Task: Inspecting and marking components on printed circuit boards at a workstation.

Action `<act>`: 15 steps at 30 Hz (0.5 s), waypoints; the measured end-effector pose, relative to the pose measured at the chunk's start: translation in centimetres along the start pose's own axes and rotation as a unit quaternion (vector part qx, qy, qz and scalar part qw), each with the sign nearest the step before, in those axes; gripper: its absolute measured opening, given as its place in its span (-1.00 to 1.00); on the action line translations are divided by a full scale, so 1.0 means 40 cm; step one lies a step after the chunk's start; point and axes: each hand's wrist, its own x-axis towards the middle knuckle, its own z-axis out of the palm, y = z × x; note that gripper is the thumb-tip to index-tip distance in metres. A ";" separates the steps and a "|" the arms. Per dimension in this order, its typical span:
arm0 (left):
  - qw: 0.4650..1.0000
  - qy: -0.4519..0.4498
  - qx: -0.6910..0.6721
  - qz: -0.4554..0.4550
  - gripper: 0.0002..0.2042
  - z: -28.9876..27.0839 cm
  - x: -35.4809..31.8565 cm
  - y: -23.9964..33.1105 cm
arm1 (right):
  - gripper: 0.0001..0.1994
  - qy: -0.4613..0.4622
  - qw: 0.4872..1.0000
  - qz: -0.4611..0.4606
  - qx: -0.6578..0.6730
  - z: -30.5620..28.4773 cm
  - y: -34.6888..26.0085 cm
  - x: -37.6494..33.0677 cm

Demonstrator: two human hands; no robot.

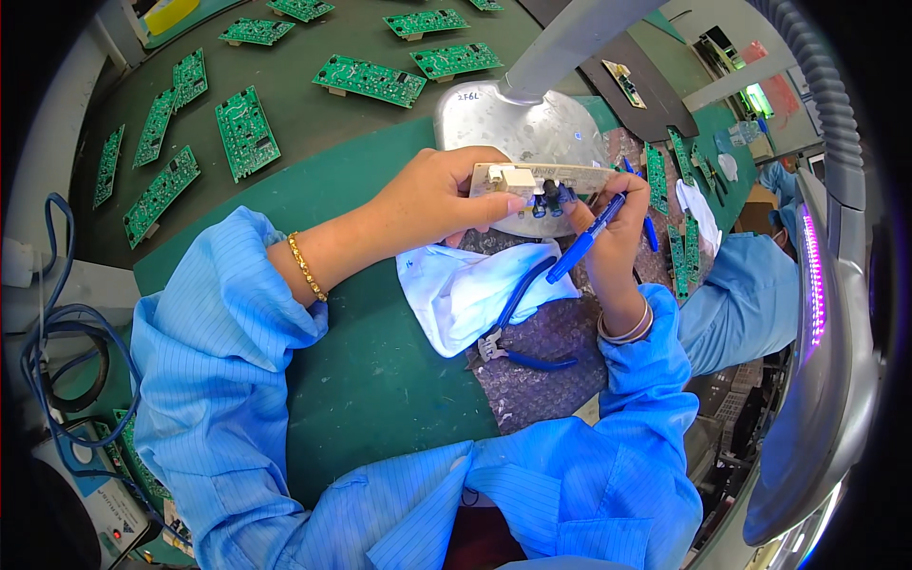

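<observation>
Between my two hands a circuit board (570, 175) is held up, tilted so that its component side with a white connector and dark capacitors faces me. My left hand (451, 190) grips its left end, thumb by the white connector. With my right hand (613, 223) I hold the board's right end and also a blue marker pen (589, 237), which slants down to the left. Below lie a white cloth (451, 294) and blue-handled cutting pliers (494, 342), partly on the cloth and partly on bubble wrap (546, 375).
Several green circuit boards (370, 80) are spread over the far and left table. A lamp's silver base (518, 119) stands just beyond my hands, its ring head (817, 380) at right. More boards (655, 176) lie at right, near another person's blue sleeve (741, 304). Cables (71, 323) hang at left.
</observation>
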 end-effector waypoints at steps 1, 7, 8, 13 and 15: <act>0.999 0.019 -0.046 -0.019 -0.73 0.003 -0.001 0.001 | -0.63 -0.014 0.999 -0.031 -0.025 -0.005 0.010 0.004; 0.988 0.085 -0.109 -0.068 -0.74 -0.010 0.010 -0.006 | -0.74 0.009 0.995 -0.067 0.078 -0.027 0.034 0.024; 0.988 0.099 -0.100 -0.070 -0.73 -0.011 0.010 -0.006 | -0.71 -0.016 0.989 -0.054 0.135 -0.032 0.034 0.022; 0.985 0.102 -0.118 -0.075 -0.71 -0.008 0.016 -0.007 | -0.75 -0.061 0.989 -0.024 0.133 -0.053 0.051 0.013; 0.985 0.104 -0.115 -0.076 -0.71 -0.006 0.016 -0.012 | -0.90 -0.012 0.995 -0.014 0.094 -0.027 0.040 0.011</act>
